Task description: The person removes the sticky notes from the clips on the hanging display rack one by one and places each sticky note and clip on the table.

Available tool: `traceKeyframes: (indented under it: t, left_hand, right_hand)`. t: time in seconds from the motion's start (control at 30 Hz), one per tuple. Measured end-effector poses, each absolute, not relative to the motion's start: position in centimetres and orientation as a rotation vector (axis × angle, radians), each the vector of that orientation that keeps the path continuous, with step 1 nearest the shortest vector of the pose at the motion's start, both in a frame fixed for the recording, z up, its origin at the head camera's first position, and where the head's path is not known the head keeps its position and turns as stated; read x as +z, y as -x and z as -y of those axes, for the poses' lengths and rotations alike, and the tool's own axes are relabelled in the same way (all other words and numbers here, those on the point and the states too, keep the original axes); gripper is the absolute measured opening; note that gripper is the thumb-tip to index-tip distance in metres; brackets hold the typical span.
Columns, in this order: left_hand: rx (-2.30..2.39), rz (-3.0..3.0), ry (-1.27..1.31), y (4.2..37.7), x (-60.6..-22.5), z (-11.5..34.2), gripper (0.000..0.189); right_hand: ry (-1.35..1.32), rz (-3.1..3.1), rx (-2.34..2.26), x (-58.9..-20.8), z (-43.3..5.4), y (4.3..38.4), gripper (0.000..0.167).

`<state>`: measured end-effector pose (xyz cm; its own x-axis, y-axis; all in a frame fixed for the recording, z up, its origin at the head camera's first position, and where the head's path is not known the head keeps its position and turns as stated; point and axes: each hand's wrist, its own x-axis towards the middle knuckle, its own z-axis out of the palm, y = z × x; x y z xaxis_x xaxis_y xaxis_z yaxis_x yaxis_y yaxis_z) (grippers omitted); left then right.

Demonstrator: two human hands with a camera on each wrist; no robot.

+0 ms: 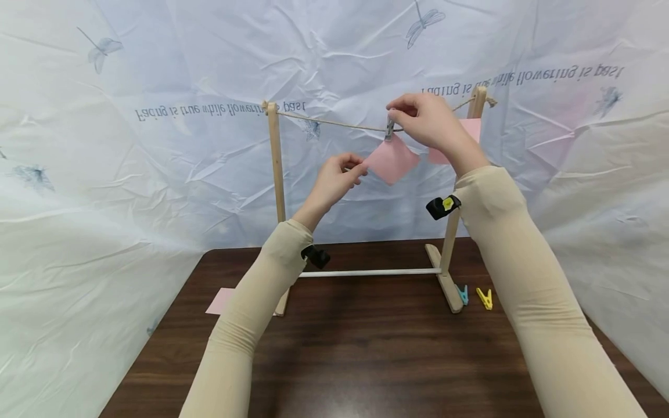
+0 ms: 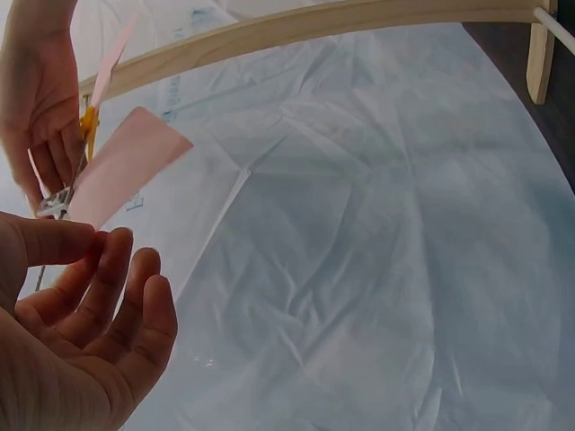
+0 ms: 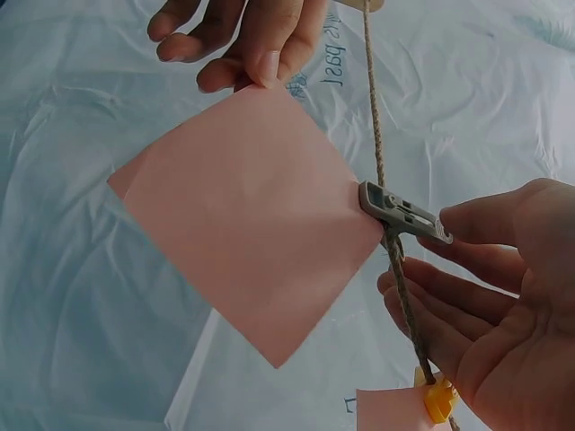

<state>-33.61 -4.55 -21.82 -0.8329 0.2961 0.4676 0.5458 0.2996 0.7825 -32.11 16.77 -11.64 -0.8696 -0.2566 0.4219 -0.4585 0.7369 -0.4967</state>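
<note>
I have one pale sheet [image 1: 345, 215] behind the work, its printed words upside down, and one dark brown desk [image 1: 381, 348] in front. On the desk I count one frame [image 1: 277, 168]: two wooden posts, joined low down by one white rod [image 1: 376, 272]. Two beige sleeves [image 1: 543, 290] reach up toward one line [image 1: 334, 122], strung between the post tops.

Two hands are in my view. My left hand [image 1: 337, 177] has its grip closed on one paper, thumb and finger pinching its near corner. My right hand [image 1: 431, 119] has its grip pinching one clip by the handle end.

I count three pink papers. The middle paper [image 1: 392, 161] is at the line, between the two hands, turned cornerwise. The right paper [image 1: 471, 129] hangs on the line near the right post. The desk paper [image 1: 219, 301] lies at the left, partly hidden by the left sleeve.

I count four clips. The grey clip [image 3: 404, 214] sits across the line at the middle paper's top corner; one yellow clip [image 3: 439, 401] fastens the right paper. On the desk, beside the frame's right foot, lie one blue clip [image 1: 463, 294] and a second yellow one [image 1: 487, 300].
</note>
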Motion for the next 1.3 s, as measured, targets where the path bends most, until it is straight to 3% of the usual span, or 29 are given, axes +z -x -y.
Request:
traceKeyframes:
  t: [0.3, 0.77, 1.3]
  left_hand:
    - [-1.571, 2.297, 0.757, 33.7, -21.8, 4.6, 0.022]
    - [-1.573, 2.287, 0.754, 33.2, -21.9, 4.5, 0.020]
    - [-1.596, 2.274, 0.763, 33.2, -22.3, 5.2, 0.021]
  right_hand:
    - [-0.562, 2.588, 0.973, -11.8, -17.2, 32.0, 0.043]
    - [-0.612, 2.555, 1.135, -12.1, -17.5, 31.8, 0.052]
    - [-0.567, 2.256, 1.187, -13.0, -16.8, 32.1, 0.036]
